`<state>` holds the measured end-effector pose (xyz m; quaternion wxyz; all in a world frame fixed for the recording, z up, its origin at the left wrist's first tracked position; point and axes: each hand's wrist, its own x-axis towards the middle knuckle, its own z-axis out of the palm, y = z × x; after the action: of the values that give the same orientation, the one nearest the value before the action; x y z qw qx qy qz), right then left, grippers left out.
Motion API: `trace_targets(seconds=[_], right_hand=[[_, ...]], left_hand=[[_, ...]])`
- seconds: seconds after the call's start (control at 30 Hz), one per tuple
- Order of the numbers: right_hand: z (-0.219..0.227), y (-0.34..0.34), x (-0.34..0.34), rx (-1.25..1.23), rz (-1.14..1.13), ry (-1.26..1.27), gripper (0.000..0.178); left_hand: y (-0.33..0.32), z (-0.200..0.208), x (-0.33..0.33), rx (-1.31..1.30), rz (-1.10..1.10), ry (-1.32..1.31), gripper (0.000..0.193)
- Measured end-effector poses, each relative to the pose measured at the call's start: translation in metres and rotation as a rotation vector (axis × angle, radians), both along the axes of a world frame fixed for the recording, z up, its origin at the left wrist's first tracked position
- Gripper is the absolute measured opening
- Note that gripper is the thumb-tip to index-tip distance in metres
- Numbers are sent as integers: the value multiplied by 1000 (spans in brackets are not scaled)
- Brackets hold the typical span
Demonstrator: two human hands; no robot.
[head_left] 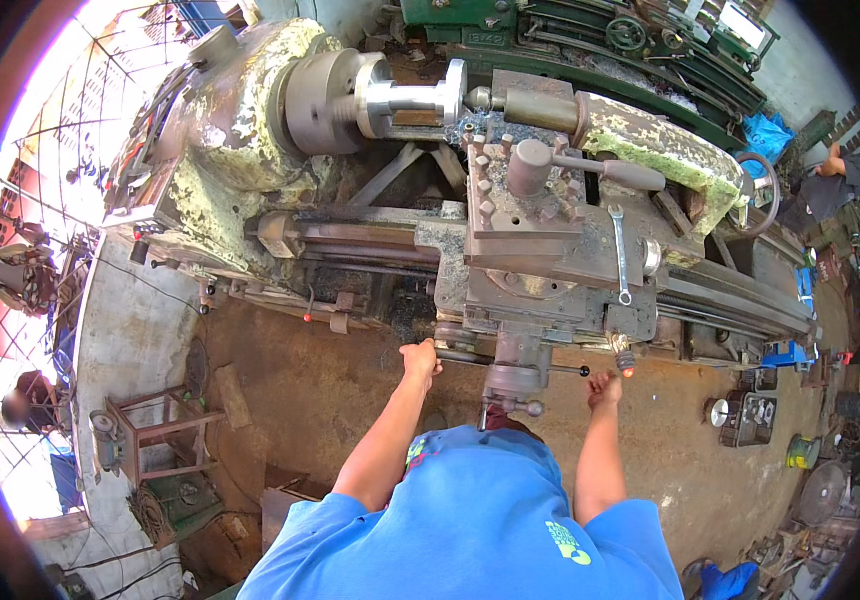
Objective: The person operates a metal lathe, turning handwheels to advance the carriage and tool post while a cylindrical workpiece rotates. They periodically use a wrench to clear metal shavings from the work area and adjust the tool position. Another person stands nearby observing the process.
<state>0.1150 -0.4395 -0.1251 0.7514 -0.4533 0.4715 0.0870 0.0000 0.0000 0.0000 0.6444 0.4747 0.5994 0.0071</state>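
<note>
My left hand (420, 362) is closed round the left end of a crank bar (470, 357) on the front of a metal lathe. At the bar's other end sits a black ball knob (584, 371). Just right of that knob, my right hand (605, 390) has its fingers curled; whether anything is in them is hidden. A lever with an orange tip (627, 362) hangs above it. Behind the tool post (528, 168), a shiny flanged metal workpiece (410, 97) is held between the blurred chuck (325, 100) and the tailstock centre (480, 98).
A combination spanner (621, 255) lies on the carriage, right of the tool post. The tailstock (660, 150) stands at the right end. Below left are a wooden stool frame (165, 430) and a green machine (180, 505). Another person (830, 190) is at far right; a green lathe (510, 35) stands behind.
</note>
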Motion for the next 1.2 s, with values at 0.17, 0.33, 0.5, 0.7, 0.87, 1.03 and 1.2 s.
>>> trace_targets(seconds=[0.17,0.33,0.5,0.7,0.87,1.03,1.2], right_hand=[[88,-2,12,-73,-37,-282,26],[177,38,32,-257,-105,-568,11],[196,64,33,-559,107,-648,6],[185,60,30,-720,158,-685,11],[187,59,30,-773,178,-634,13],[189,61,28,-791,171,-612,13],[188,61,28,-818,181,-629,13]], left_hand=[[9,2,-5,-63,-56,4,19],[10,4,-2,-44,-43,-43,23],[8,2,-1,1,-34,-34,27],[10,-8,-2,-38,-67,-40,24],[13,-11,-2,-105,-69,-14,19],[15,-7,-4,-131,-59,-80,21],[13,-3,-3,-132,-29,-66,22]])
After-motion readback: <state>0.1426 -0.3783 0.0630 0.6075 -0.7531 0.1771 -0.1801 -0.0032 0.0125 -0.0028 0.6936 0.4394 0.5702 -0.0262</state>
